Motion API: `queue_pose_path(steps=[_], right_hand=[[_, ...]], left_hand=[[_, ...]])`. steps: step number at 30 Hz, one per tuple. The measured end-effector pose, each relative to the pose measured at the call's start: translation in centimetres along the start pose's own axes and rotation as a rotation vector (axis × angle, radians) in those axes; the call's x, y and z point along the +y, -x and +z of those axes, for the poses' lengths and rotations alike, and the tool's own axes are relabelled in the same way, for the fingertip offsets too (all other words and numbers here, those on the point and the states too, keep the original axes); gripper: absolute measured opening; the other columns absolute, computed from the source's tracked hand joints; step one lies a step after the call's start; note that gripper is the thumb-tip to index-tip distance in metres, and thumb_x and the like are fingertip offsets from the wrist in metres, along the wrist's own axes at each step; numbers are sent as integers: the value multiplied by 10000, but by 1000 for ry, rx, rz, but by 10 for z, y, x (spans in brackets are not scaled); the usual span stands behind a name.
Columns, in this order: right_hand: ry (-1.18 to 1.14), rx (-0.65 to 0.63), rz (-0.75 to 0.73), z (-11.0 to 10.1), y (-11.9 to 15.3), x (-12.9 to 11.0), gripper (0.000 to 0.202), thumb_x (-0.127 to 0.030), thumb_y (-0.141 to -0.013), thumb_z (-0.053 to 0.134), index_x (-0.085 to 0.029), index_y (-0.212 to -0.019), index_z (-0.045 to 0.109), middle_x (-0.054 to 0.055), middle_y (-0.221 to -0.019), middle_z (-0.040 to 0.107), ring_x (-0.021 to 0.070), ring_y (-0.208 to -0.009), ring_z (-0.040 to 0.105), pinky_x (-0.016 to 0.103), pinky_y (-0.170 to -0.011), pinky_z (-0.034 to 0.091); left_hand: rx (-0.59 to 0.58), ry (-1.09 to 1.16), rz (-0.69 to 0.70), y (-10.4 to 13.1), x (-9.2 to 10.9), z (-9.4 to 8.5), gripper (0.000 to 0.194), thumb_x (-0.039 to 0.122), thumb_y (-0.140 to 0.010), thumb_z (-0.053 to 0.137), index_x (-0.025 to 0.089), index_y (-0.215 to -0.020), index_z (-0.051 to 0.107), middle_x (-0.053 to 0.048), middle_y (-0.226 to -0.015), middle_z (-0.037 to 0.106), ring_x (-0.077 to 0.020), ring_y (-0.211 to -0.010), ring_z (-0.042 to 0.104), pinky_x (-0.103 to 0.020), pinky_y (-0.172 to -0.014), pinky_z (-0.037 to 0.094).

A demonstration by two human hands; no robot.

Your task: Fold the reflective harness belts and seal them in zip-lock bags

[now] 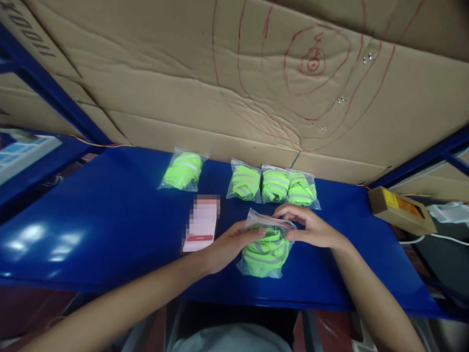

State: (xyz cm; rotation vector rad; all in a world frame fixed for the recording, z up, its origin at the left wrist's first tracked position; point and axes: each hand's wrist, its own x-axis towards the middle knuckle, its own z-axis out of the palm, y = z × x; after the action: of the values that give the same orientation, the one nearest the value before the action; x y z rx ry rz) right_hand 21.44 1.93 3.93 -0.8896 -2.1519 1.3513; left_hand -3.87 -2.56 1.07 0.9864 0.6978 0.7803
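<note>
green-filled bag hangs below the grip of both hands.

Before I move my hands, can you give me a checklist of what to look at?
1. Left hand on the front bag: ok.
2. Right hand on it too: ok, near the top corner.
3. Front bag's seal fully closed: cannot tell.
4. Phone not under the front bag: ok, they lie apart.
5. Plenty of room behind your right hand: not ok, the rightmost bag is very close.
</note>
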Motion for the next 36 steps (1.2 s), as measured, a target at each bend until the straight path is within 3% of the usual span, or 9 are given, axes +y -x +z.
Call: queue_pose_path(steps=[5, 12, 15, 18, 23, 26, 29, 32, 36], right_hand=[[-159, 150, 70, 23, -3, 19, 448, -487, -935, 681, -234, -1295, 597, 68, -1198, 653, 189, -1100, 631, 290, -948, 507], [-142, 360, 204, 60, -4, 17, 185, -291, -918, 729, -227, -1078, 663, 27, -956, 710, 133, -864, 691, 215, -773, 547], [-208, 386, 233, 55, -5, 21, 245, -266, -893, 759, -232, -1114, 659, 8, -861, 725, 113, -746, 691, 191, -678, 535], [-272, 333, 301, 44, -9, 23, 340, -362, -859, 796, -204, -1131, 667, 20, -850, 731, 119, -715, 680, 194, -632, 524], [-285, 186, 373, 27, -13, 27, 397, -533, -895, 711, -141, -831, 691, 31, -693, 685, 119, -611, 629, 222, -580, 521], [-247, 333, 372, 19, -8, 27, 329, -469, -909, 717, -152, -823, 691, 32, -690, 693, 124, -594, 633, 238, -577, 535], [-149, 487, 315, 16, -5, 24, 261, -429, -938, 689, -172, -904, 715, 46, -793, 719, 136, -676, 663, 244, -622, 552], [-56, 484, 243, 24, -7, 18, 303, -438, -931, 697, -206, -1127, 707, 75, -1030, 740, 165, -867, 695, 275, -767, 580], [64, 534, 199, 39, -8, 13, 251, -423, -965, 646, -193, -878, 700, 35, -796, 720, 144, -701, 660, 246, -657, 546]], left_hand=[[161, -259, 99, -8, -5, -15, 394, 466, -951, 614, 160, -1181, 709, -64, -1113, 701, -215, -1051, 617, -300, -933, 466], [131, -353, 19, -7, 2, -32, 264, 376, -944, 624, 191, -1009, 802, -27, -831, 648, -137, -765, 584, -219, -664, 422], [101, -347, -14, -8, 5, -36, 271, 391, -954, 613, 209, -1016, 804, -19, -822, 649, -124, -743, 579, -209, -651, 414], [92, -327, -56, -8, 5, -38, 311, 454, -935, 632, 184, -930, 785, -10, -796, 622, -125, -735, 560, -209, -634, 405], [140, -316, -20, -9, 3, -39, 354, 476, -969, 566, 188, -980, 772, -38, -999, 707, -161, -870, 636, -227, -734, 470], [205, -300, 8, -11, 4, -41, 367, 482, -973, 555, 214, -1080, 781, -40, -1157, 732, -218, -1051, 660, -266, -902, 498], [224, -272, -21, -13, 7, -45, 401, 509, -968, 559, 225, -1148, 776, -20, -1080, 771, -251, -1086, 665, -297, -963, 501], [184, -254, -14, -13, 9, -47, 414, 508, -976, 546, 228, -1189, 764, -7, -1093, 774, -245, -1088, 668, -296, -980, 497], [90, -274, -42, -12, 11, -46, 447, 531, -965, 541, 210, -1171, 774, -26, -1042, 781, -253, -1014, 682, -308, -902, 527]])
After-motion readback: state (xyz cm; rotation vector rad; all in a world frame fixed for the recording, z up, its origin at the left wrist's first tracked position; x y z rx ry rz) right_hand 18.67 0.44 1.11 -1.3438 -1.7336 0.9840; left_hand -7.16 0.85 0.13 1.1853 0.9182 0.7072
